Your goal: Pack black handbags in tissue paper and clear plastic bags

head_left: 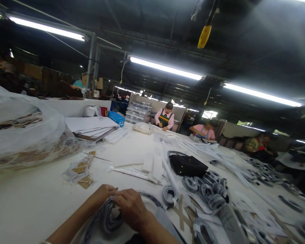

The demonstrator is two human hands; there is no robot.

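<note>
Grey coil [109, 217] at table [27, 203] near edge, both hands closed on it: left hand [101, 196], right hand [132, 206]. Risk: grip slips, coil unwinds; loose tags [78, 173] nearby could snag, imo.

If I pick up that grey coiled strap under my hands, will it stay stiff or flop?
The coiled strap will probably flop: its loops sag and curve loosely beneath the left hand and right hand. It is likely light, and may uncoil once lifted.
</note>
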